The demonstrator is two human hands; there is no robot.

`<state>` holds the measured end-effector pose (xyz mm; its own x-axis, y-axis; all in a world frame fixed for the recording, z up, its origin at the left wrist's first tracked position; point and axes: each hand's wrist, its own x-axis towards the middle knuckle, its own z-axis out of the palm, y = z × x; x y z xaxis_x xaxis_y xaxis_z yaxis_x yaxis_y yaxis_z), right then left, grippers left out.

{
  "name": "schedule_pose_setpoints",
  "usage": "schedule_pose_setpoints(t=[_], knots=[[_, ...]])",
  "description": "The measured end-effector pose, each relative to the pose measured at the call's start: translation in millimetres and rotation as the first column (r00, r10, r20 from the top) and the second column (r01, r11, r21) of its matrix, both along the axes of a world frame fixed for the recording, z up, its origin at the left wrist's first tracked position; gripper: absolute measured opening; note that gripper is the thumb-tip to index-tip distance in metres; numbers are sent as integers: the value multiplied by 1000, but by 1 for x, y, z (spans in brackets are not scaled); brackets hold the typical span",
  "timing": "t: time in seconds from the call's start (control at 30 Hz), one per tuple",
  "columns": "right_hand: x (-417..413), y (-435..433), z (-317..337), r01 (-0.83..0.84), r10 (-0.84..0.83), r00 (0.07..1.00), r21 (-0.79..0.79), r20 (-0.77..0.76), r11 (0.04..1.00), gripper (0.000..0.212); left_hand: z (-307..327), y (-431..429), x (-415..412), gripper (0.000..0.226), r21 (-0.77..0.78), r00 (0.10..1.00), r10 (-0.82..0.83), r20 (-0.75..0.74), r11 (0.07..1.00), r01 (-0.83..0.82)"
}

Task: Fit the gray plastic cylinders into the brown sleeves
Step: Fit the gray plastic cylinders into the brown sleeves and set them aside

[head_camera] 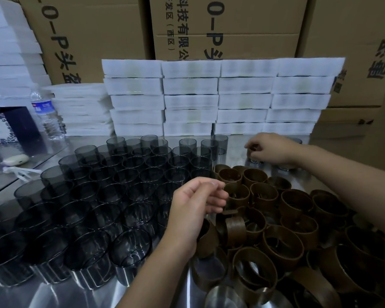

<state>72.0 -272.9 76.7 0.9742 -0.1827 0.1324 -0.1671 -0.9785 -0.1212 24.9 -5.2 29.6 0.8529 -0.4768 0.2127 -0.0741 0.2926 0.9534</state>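
Cylinder [254,158] gripped by right hand [273,150]

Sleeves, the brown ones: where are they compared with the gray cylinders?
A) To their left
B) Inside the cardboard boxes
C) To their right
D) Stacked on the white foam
C: the sleeves lie heaped on the right side, while the cylinders stand upright in rows on the left.
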Motion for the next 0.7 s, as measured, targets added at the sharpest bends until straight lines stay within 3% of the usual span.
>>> schedule_pose_setpoints(t=[0.2, 0.47, 0.6, 0.7], knots=[[54, 10, 7, 52, -52, 995, -4, -86, 999, 59, -3, -1, 1, 37, -22, 1000, 30, 1, 999, -30], [102, 15, -23, 69, -72, 973, -19, -218, 997, 70, -6, -4, 3, 36, -61, 999, 43, -8, 997, -44], [121, 19, -33, 43, -29, 984, 74, -175, 996, 56, -3, -6, 0, 20, -77, 1000, 27, -6, 997, -27], [129, 17, -37, 51, -41, 982, 53, -184, 997, 70, -3, -8, -3, 21, -71, 1000, 13, 8, 997, -13]])
